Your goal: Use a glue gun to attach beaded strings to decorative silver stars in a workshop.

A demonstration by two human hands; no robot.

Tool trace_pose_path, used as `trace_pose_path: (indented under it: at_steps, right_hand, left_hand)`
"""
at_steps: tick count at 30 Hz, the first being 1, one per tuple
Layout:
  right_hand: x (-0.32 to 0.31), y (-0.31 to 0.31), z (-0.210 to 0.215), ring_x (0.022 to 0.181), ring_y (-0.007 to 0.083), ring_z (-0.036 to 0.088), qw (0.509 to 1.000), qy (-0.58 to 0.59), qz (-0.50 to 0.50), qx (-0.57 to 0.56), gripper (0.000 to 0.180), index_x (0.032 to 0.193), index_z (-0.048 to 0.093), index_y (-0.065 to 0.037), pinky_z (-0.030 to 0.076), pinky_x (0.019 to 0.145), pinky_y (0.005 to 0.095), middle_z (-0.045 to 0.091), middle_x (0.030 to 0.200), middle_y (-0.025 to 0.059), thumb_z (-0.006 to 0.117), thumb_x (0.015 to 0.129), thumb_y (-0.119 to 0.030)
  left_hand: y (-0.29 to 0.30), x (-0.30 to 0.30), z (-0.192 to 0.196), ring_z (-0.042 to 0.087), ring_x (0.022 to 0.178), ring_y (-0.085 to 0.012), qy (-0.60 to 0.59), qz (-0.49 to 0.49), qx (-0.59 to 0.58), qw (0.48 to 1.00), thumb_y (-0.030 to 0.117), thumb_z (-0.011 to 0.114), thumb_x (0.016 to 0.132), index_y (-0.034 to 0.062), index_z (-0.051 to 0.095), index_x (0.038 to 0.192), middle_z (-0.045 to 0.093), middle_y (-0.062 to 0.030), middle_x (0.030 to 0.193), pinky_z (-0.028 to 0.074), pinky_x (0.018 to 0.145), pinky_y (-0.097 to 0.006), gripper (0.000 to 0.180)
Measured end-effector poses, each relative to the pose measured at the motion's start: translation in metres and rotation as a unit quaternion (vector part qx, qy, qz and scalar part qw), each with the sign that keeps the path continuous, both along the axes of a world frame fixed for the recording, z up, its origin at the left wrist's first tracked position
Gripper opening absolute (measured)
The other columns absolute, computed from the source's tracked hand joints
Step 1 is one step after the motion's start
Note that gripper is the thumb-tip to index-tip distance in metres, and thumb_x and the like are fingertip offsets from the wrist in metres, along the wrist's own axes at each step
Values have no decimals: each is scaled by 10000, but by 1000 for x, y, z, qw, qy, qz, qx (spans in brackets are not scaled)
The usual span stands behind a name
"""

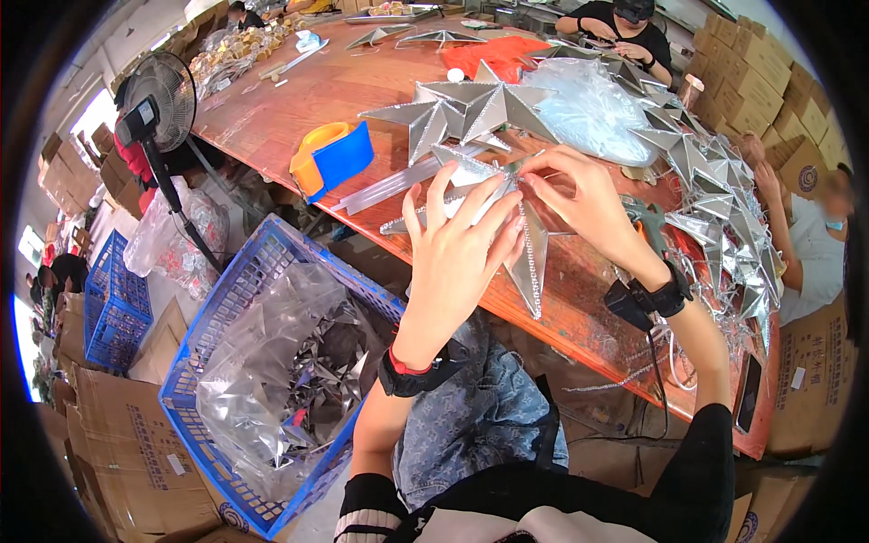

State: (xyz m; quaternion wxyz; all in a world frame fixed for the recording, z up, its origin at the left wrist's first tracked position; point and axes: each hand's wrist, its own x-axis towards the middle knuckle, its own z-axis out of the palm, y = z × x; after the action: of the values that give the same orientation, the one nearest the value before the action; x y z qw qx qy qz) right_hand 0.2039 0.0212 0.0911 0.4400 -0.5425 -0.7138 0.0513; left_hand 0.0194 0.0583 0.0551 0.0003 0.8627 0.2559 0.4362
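A silver five-pointed star [528, 271] with beaded trim along its edges is held up at the table's near edge, one point hanging past the edge. My left hand [462, 244] grips it from the near side, fingers spread across its face and covering part of it. At the star's upper middle, the thumb and fingers of my right hand [584, 204] are pinched together on it; any small piece between them is hidden. Just beyond lie more silver stars [466, 109]. An orange and blue tape roll [333, 160] stands left of the hands, near clear plastic strips [389, 185].
A blue crate [195, 362] with bagged silver pieces stands lower left, by a black fan [158, 104]. Finished-looking stars [715, 181] and loose bead strands cover the table's right side. A plastic bag [588, 109] lies beyond. Two people sit across and to the right.
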Motion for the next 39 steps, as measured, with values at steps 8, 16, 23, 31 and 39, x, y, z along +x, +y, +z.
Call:
trace_pose_path:
  at_steps: [8, 16, 23, 31, 39]
  right_hand:
    - [-1, 0, -2, 821, 263, 603, 999, -38, -36, 15, 117, 918, 626, -17, 473, 724, 327, 618, 895, 126, 571, 831, -74]
    - [-3, -1, -3, 818, 264, 604, 998, -40, -34, 24, 122, 929, 629, -19, 475, 715, 329, 616, 901, 125, 566, 838, -70]
    - [-1, -2, -2, 818, 259, 605, 998, -45, -39, 36, 125, 944, 624, -23, 483, 711, 324, 607, 906, 120, 558, 842, -56]
    - [-2, -2, -5, 812, 260, 604, 999, -26, -23, 27, 120, 935, 623, -15, 485, 706, 323, 596, 892, 123, 567, 830, -35]
    - [-1, -3, -6, 820, 249, 612, 1000, -8, -12, 21, 120, 938, 621, -8, 502, 706, 311, 588, 909, 124, 567, 832, -24]
  left_hand:
    - [0, 0, -1, 344, 1229, -277, -4, -6, -7, 1000, 279, 535, 877, 188, 636, 1087, 572, 2, 1157, 207, 986, -477, 250]
    - [2, 0, -1, 344, 1229, -282, -5, -10, -11, 1000, 278, 535, 878, 173, 637, 1081, 572, 2, 1162, 209, 986, -461, 250]
    - [7, 3, 2, 348, 1223, -302, -13, -43, -19, 999, 276, 538, 872, 148, 623, 1054, 570, -21, 1166, 210, 989, -486, 238]
    - [10, 5, 1, 361, 1208, -316, -16, -59, -15, 998, 262, 549, 861, 127, 612, 1031, 580, -41, 1141, 190, 994, -538, 226]
    - [10, 6, 4, 351, 1221, -307, 0, -59, -13, 998, 274, 532, 874, 136, 602, 1046, 579, -33, 1151, 188, 997, -519, 231]
